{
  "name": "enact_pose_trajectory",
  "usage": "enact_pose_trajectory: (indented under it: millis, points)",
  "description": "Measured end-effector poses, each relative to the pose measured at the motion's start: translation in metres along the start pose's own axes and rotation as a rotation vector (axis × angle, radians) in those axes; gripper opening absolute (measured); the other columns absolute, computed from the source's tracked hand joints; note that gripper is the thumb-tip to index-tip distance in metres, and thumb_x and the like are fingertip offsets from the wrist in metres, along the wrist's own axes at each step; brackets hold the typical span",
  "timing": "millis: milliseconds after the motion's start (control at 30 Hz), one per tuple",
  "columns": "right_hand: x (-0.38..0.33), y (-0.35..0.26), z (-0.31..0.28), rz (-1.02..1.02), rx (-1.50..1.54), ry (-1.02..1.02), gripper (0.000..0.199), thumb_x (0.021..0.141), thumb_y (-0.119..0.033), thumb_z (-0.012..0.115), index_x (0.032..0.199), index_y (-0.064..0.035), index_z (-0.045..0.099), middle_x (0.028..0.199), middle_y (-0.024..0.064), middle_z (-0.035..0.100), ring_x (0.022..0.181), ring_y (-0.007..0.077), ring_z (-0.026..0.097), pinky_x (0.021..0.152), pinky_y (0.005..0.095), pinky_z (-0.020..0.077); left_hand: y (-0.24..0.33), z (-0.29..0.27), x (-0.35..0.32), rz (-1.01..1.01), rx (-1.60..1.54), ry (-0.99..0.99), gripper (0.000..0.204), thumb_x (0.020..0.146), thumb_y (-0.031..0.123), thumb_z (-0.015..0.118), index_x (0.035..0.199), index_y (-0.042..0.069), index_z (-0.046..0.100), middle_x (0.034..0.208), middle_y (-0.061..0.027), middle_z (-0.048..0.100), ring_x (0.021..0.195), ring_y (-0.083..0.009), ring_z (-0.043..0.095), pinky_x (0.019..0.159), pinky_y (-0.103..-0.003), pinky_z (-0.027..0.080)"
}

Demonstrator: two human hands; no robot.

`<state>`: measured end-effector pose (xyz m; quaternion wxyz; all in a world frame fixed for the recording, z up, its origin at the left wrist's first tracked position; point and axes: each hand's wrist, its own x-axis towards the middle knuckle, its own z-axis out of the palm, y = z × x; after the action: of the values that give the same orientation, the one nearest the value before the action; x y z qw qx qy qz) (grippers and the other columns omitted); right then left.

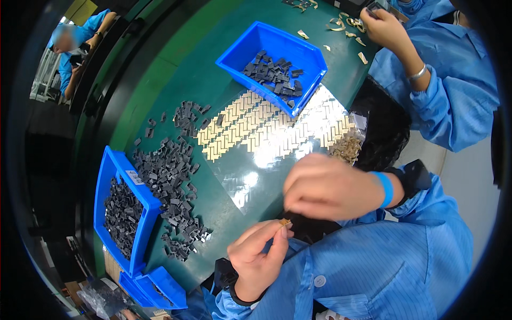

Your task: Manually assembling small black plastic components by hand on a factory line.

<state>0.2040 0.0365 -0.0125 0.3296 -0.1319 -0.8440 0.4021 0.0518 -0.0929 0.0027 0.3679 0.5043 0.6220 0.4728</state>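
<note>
My left hand [261,253] is closed in a pinch, thumb against forefinger, on a small tan-and-dark piece [286,222]. Its exact kind is too small to tell. Just above and to the right, my right hand [325,186] is blurred, with its fingers curled together; anything in them is hidden. Under and beyond that hand lies a clear sheet [240,186]. Rows of tan adhesive-like pieces [229,130] cover its far part, while its near part shows bare, shiny film. Small tan scraps [346,148] are heaped at the sheet's right edge.
A blue bin [240,74] of small dark grey blocks stands on the sheet's far end. Loose grey blocks [170,176] spread leftward, beside another filled blue bin [140,234]. At the far right, a co-worker's hand [386,32] holds a dark piece. Peeled strips [336,24] lie nearby.
</note>
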Motion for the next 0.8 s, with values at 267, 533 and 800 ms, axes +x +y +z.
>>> enact_pose_trajectory:
  millis: [267, 533, 800]
  points:
    - [-0.059, 0.009, -0.106, 0.303, -1.045, 0.23, 0.006, 0.072, 0.0, 0.063, 0.076, -0.0015, 0.059, 0.082, 0.01, 0.058, 0.072, 0.0274, 0.057, 0.068, 0.0352, 0.0451, -0.002, -0.003, 0.002, -0.357, -0.789, -0.049, 0.015, 0.088, 0.005, 0.057, 0.094, -0.008, 0.062, 0.082, -0.0184, 0.065, 0.063, -0.0216, 0.064, 0.062, -0.031, 0.053]
    - [-0.014, -0.016, -0.001, 0.144, 0.248, 0.239, 0.015, 0.077, -0.009, 0.068, 0.089, -0.0014, 0.065, 0.087, 0.0085, 0.057, 0.075, 0.0189, 0.058, 0.064, 0.0277, 0.0461, -0.004, 0.011, -0.003, -0.293, -0.683, 0.02, 0.017, 0.089, 0.007, 0.055, 0.094, -0.009, 0.061, 0.08, -0.0182, 0.065, 0.063, -0.0236, 0.064, 0.062, -0.033, 0.054]
    - [-0.005, -0.016, 0.025, 0.155, 0.472, 0.212, 0.01, 0.079, -0.006, 0.062, 0.086, 0.0004, 0.06, 0.088, 0.0095, 0.055, 0.074, 0.0198, 0.057, 0.064, 0.0284, 0.0453, -0.011, 0.012, -0.011, -0.221, -0.647, 0.056, 0.016, 0.088, 0.004, 0.056, 0.095, -0.01, 0.06, 0.086, -0.0189, 0.064, 0.069, -0.0236, 0.065, 0.064, -0.033, 0.054]
